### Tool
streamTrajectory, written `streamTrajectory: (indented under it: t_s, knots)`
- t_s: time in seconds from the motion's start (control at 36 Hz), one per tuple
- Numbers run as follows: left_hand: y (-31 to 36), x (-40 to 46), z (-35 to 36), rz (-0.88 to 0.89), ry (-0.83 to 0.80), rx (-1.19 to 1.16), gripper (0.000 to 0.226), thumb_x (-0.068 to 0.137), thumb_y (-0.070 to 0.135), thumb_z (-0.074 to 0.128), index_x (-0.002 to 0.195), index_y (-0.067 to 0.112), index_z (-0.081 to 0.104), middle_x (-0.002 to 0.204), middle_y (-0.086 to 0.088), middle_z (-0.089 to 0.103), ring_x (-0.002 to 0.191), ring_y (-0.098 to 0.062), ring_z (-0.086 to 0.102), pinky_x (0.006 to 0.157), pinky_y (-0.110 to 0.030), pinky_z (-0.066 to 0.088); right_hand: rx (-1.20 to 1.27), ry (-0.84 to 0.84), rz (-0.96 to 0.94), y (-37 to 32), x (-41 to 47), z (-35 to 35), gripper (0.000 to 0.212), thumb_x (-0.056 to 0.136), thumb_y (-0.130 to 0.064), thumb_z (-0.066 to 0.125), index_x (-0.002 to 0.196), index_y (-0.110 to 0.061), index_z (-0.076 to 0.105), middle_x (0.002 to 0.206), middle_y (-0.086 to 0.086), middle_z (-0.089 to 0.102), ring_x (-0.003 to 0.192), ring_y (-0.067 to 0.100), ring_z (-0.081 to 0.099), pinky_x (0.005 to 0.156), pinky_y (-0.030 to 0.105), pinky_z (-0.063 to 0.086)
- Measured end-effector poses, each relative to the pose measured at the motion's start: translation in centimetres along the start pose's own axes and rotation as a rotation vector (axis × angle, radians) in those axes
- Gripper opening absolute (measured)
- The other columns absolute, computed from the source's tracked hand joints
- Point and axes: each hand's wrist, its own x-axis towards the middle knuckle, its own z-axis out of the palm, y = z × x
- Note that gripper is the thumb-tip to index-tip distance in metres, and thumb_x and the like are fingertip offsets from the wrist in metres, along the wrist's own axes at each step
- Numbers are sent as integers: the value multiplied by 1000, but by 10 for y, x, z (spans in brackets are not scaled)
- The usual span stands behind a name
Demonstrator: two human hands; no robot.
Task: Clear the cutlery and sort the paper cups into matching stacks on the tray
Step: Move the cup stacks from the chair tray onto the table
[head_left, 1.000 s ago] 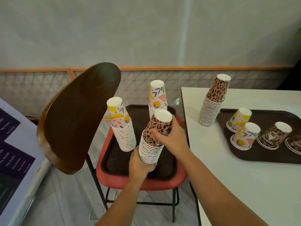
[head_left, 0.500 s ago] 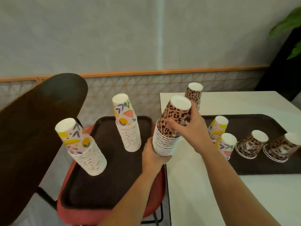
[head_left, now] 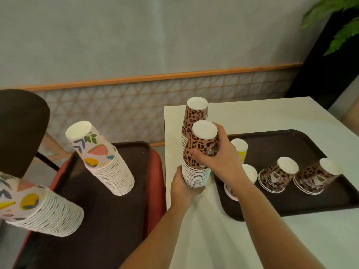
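The stack [head_left: 196,162] I hold has a brown leopard pattern; the stack on the chair tray [head_left: 104,158] is pink with colourful shapes; both trays [head_left: 310,199] are dark brown.

I see soft, even indoor light without glare, and the shadows are weak. The wide lens bends the edges, and the whole picture is slightly blurred.

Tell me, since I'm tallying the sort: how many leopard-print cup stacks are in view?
4: held stack between both hands, tall stack behind it on the table, two short stacks on the right tray. The arm may hide others.
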Motion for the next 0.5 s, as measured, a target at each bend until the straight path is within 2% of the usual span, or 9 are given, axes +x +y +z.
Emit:
streamTrajectory:
  t_s: [0.06, 0.11, 0.19, 0.25, 0.28, 0.33, 0.39, 0.5]
  knots:
    - [1, 2, 3, -1, -3, -6, 72, 42, 20, 88, 96, 47, 49, 100, 17, 63, 96, -11, 62, 84, -41, 56, -1, -7, 0, 3, 2, -2, 68, 71, -21, 77, 120, -41, 34, 109, -33, 50, 102, -18, 49, 84, 3, 42]
    - [2, 3, 5, 4, -3, -5, 73, 39, 26, 87, 98, 48, 50, 102, 17, 64, 98, -13, 63, 84, -44, 56, -5, -5, -7, 4, 3, -3, 69, 71, -22, 78, 121, -40, 34, 110, -33, 50, 103, -16, 50, 86, 5, 43]
    - [3, 2, 5, 18, 1, 52, 75, 46, 22, 89, 105, 43, 48, 107, 14, 62, 101, -12, 61, 88, -43, 55, -7, -13, -26, 5, 3, -3, 73, 71, -24, 79, 127, -35, 35, 119, -26, 51, 112, -6, 50, 97, 23, 46]
    - [-2, 0, 5, 27, -9, 85, 84, 48, 28, 87, 121, 33, 46, 119, 6, 60, 110, -16, 59, 91, -45, 53, 14, 16, -49, 4, 0, -2, 81, 67, -32, 80, 133, -31, 33, 132, -14, 46, 123, 4, 45, 102, 36, 45]
    - [-8, 0, 5, 22, -15, 95, 91, 49, 31, 86, 128, 32, 42, 125, 5, 58, 114, -17, 57, 92, -47, 52, 24, 55, -64, 2, -2, -1, 85, 65, -38, 79, 136, -31, 32, 136, -11, 42, 127, 6, 42, 104, 36, 43]
    - [-9, -7, -2, 26, -13, 147, 96, 51, 32, 83, 134, 34, 35, 130, 7, 52, 119, -15, 53, 95, -46, 51, 7, 168, -104, -7, -6, 1, 85, 65, -46, 75, 136, -30, 31, 139, -11, 37, 129, 4, 36, 106, 23, 36]
    - [1, -24, -15, 81, 40, 240, 87, 58, 24, 81, 133, 27, 35, 130, 12, 45, 122, -12, 48, 99, -38, 48, -36, 284, -191, -19, -11, 3, 79, 69, -48, 71, 135, -28, 34, 136, -10, 37, 128, 0, 35, 102, 8, 29]
    - [6, -52, -46, 181, 327, 283, 57, 67, 4, 72, 115, 16, 43, 113, 5, 42, 110, -14, 44, 99, -30, 42, -95, 438, -426, -48, -18, 18, 64, 76, -31, 71, 127, -6, 43, 127, 8, 45, 121, 10, 41, 102, 14, 31]
